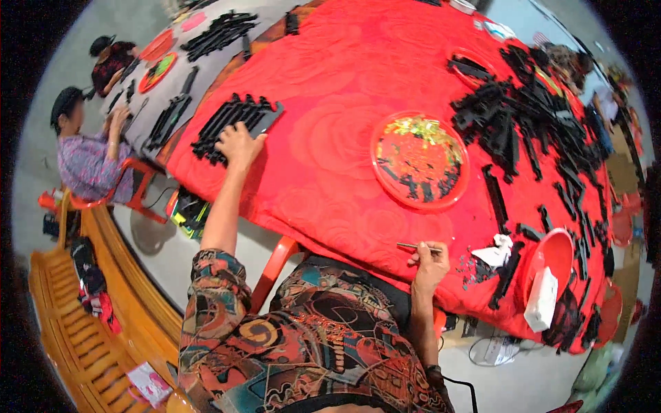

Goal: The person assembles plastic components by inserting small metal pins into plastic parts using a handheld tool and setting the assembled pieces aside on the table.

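My left hand (239, 144) rests at the near right end of a row of long black plastic parts (231, 124) lying side by side on the red tablecloth. Its fingers are spread over the parts, with the thumb stretched out to the right. My right hand (430, 265), near the table's front edge, pinches a slim stick-like tool (412, 246) that points left; its exact kind is too small to tell. Ahead of that hand lies a round red tray (376, 172) with shiny yellow-gold pieces and small black bits in it.
Black parts (492, 124) are heaped at the right. Nearer me are crumpled white tissue (496, 253), scattered dark bits (474, 270) and a red basin (561, 255) with a white packet (542, 303). Two people sit at a grey table (200, 76) on the left. A wooden bench (76, 323) stands lower left.
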Demonstrator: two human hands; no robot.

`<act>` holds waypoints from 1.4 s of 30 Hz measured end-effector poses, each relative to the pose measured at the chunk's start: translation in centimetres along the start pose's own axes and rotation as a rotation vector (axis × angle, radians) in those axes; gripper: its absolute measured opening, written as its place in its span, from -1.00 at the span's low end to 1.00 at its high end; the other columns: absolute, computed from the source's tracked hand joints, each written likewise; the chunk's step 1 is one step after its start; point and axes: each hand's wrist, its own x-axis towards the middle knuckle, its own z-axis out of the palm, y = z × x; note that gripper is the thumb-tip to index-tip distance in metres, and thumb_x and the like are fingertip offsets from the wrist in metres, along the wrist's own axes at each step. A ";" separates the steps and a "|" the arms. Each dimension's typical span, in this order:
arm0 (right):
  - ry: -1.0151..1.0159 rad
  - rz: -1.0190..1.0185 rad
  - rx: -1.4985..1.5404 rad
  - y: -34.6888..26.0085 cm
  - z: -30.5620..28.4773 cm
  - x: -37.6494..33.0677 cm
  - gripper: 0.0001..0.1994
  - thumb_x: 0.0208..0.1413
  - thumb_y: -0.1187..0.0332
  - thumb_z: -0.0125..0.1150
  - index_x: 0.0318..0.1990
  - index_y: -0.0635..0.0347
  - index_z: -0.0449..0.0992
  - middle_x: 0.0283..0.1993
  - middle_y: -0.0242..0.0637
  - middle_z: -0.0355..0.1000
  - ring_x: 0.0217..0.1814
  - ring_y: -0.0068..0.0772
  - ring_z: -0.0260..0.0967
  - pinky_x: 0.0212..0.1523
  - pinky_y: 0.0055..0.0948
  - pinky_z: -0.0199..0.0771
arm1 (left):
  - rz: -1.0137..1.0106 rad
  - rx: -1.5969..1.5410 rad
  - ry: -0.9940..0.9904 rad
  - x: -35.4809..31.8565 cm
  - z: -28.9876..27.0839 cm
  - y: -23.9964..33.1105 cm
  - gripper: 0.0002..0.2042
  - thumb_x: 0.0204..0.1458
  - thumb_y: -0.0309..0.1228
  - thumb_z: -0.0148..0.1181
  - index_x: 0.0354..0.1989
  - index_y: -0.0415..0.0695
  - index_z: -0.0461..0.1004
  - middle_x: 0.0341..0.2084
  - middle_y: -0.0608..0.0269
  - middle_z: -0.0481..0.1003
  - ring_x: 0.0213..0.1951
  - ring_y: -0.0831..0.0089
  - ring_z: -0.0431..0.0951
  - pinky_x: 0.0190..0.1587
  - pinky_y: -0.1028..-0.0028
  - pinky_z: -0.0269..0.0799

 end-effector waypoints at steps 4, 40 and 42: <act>0.051 0.006 0.023 0.2 -0.2 0.7 -0.92 0.04 0.53 0.16 -0.35 0.25 0.36 -0.51 -0.32 0.35 -0.61 -0.57 0.30 -0.66 -0.55 0.42 | -0.077 0.009 -0.111 0.6 -1.1 -0.3 -0.28 -0.31 0.18 0.27 -0.05 -0.10 0.34 -0.11 -0.02 0.36 -0.04 0.02 0.36 -0.13 -0.04 0.26; 0.212 0.245 0.405 -3.4 -5.7 13.6 -0.67 0.16 0.07 -0.05 -0.53 0.08 0.29 -0.59 -0.23 0.35 -0.60 -0.35 0.34 -0.62 -0.37 0.40 | 0.845 -1.017 0.027 -15.3 -8.1 17.2 -0.52 -0.18 -0.39 0.28 -0.04 -0.28 0.34 -0.03 -0.09 0.27 0.03 -0.01 0.26 0.07 0.11 0.19; 0.206 0.250 0.357 -3.8 -6.1 14.4 -0.66 0.19 0.06 -0.14 -0.55 0.05 0.25 -0.55 -0.21 0.38 -0.58 -0.33 0.30 -0.57 -0.21 0.44 | 0.875 -1.019 0.009 -15.4 -8.3 17.5 -0.52 -0.17 -0.37 0.28 -0.04 -0.28 0.34 -0.02 -0.09 0.27 0.05 -0.02 0.24 0.09 0.10 0.18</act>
